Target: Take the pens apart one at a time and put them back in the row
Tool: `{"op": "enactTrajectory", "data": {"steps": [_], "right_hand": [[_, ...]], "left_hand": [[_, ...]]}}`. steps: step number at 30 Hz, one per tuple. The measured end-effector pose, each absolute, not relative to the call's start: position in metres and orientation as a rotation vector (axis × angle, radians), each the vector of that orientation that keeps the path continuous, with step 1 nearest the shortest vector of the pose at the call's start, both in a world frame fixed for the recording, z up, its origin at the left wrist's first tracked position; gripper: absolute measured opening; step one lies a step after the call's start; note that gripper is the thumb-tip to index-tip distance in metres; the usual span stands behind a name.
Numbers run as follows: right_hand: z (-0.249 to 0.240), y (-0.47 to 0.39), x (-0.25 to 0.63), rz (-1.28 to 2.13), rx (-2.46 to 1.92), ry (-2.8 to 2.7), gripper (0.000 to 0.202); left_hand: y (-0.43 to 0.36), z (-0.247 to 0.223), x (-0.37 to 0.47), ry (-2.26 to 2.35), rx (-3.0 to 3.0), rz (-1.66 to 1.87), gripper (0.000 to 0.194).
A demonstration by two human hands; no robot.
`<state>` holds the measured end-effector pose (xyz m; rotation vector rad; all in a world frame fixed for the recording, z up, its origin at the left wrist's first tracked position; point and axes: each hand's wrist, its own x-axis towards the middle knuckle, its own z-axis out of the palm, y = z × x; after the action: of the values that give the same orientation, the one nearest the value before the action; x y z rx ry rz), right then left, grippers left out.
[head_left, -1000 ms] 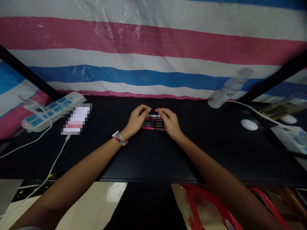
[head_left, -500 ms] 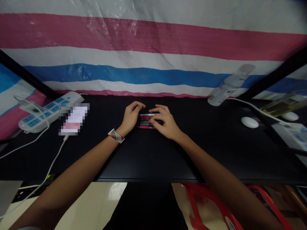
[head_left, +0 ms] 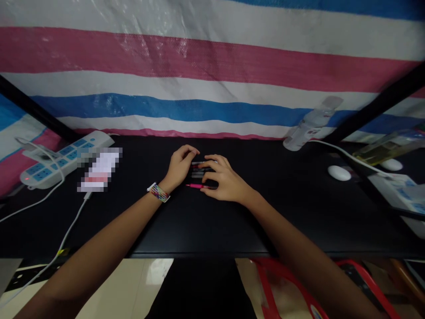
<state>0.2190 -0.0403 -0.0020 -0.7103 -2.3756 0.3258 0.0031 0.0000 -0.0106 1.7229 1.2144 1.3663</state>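
Note:
Several pens lie side by side on the black tabletop, between my hands. My left hand, with a woven multicoloured band at its wrist, rests on its side by their left ends, loosely cupped and holding nothing that I can see. My right hand reaches over the right ends, its thumb and a finger closed around a pink pen at the near side. Its other fingers spread above the remaining dark and grey pens, partly hiding them.
At the left are a white power strip, a blurred-out phone and its white cable. A clear bottle, a white mouse-like object and a second bottle stand or lie right. Striped sheeting hangs behind.
The pink pen has come nearer to me and slightly left, apart from the other pens, with my right hand at it. My left hand has hardly moved. The view has tilted slightly up.

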Motion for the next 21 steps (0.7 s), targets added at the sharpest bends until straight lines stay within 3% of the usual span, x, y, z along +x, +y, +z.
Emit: {"op": "enactTrajectory", "data": {"steps": [10,16,21], "right_hand": [[0.005,-0.038,0.220,0.571,-0.936,-1.950,0.010],[0.002,-0.029,0.224,0.774,-1.076,-1.720,0.022],[0.003,-0.017,0.232,1.168,-0.979,-1.251,0.021]], "left_hand": [[-0.023,0.012,0.007,1.008,2.119,1.327,0.015],[-0.018,0.007,0.007,1.057,2.048,1.395,0.012],[-0.007,0.002,0.001,1.127,1.852,1.491,0.010]]}}
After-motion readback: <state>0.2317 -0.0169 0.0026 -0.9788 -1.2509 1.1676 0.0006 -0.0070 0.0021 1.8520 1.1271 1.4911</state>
